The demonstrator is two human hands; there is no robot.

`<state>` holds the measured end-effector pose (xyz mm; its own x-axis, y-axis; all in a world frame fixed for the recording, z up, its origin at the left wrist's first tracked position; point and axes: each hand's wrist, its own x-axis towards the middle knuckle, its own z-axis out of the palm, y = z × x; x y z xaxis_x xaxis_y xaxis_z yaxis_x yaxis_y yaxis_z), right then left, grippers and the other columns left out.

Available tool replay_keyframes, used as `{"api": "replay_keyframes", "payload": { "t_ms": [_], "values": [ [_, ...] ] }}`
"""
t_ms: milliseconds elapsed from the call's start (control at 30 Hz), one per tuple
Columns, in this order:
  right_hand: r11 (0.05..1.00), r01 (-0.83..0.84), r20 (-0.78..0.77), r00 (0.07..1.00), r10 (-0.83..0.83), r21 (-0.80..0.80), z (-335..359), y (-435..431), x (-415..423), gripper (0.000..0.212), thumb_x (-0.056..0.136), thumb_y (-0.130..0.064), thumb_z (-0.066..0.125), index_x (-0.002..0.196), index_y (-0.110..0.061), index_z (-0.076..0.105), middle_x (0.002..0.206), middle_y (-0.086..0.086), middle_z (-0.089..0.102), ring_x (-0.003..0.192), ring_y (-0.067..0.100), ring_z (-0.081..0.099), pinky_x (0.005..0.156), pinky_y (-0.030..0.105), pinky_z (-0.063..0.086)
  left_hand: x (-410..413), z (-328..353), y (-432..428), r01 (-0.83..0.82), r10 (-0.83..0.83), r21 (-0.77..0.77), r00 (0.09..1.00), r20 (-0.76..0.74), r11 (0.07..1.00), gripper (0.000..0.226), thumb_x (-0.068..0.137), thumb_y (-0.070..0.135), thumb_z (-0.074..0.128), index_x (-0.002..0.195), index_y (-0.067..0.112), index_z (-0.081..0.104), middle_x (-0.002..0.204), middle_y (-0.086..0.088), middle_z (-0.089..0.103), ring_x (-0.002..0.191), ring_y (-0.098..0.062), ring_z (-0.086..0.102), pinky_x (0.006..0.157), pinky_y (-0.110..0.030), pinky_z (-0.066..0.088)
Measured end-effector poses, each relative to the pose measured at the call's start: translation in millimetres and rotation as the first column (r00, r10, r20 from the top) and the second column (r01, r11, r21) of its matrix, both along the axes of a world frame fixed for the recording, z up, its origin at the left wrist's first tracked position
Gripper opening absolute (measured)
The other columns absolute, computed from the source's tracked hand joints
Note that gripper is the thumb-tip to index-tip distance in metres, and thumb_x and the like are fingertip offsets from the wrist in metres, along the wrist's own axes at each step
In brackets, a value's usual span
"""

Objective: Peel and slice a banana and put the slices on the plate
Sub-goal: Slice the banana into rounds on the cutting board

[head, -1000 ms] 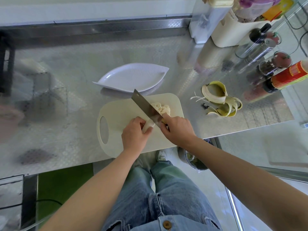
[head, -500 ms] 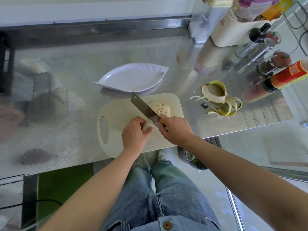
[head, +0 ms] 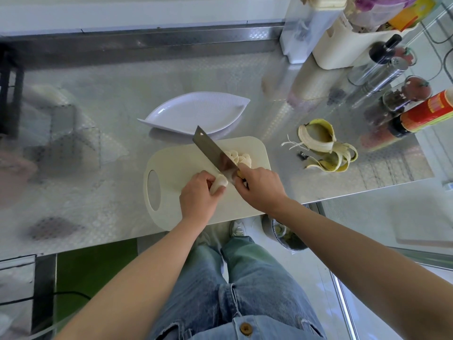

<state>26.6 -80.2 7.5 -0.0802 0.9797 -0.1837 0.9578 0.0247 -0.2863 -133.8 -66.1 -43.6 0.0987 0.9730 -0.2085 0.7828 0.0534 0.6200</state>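
A short stub of peeled banana [head: 219, 184] lies on the cream cutting board [head: 179, 165], and my left hand [head: 199, 196] grips it with curled fingers. My right hand [head: 261, 188] holds the handle of a cleaver [head: 215, 153], whose blade stands against the stub's cut end. Behind the blade, several banana slices [head: 239, 157] are piled on the board. The white leaf-shaped plate [head: 196, 114] sits just beyond the board with nothing on it.
The banana peel [head: 323, 149] lies on the steel counter [head: 98, 119] to the right. Bottles, jars and a red can [head: 426, 114] crowd the back right corner. The counter's front edge runs under the board; a bin [head: 284, 233] stands on the floor below.
The cleaver has shifted slightly left along the banana and the stub in my left hand has got shorter. The slice pile behind the blade has grown.
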Motion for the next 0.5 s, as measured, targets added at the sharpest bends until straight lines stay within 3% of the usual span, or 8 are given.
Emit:
{"api": "replay_keyframes", "payload": {
  "t_ms": [267,500],
  "values": [
    [0.998,-0.064,0.041,0.997,0.065,-0.030,1.5,-2.3,2.4,0.016,0.094,-0.027,0.040,0.087,-0.013,0.047,0.052,-0.004,0.030,0.050,0.024,0.034,0.052,0.028,0.023,0.1,0.4,0.4,-0.001,0.001,-0.003,1.000,0.010,1.000,0.026,0.080,0.041,0.070,0.093,0.020,0.062,0.091,0.003,0.064,0.081,-0.019,0.062,0.065,-0.030,0.044],
    [0.999,0.004,-0.006,1.000,-0.004,0.047,2.7,-3.7,3.2,0.021,0.092,-0.025,0.047,0.077,-0.018,0.034,0.053,0.004,0.040,0.047,0.028,0.033,0.046,0.026,0.014,-0.5,-0.5,-0.2,0.012,-0.012,0.011,1.000,0.001,1.000,0.026,0.081,0.041,0.069,0.094,0.020,0.063,0.090,0.003,0.064,0.079,-0.018,0.061,0.063,-0.028,0.041]
  ]
}}
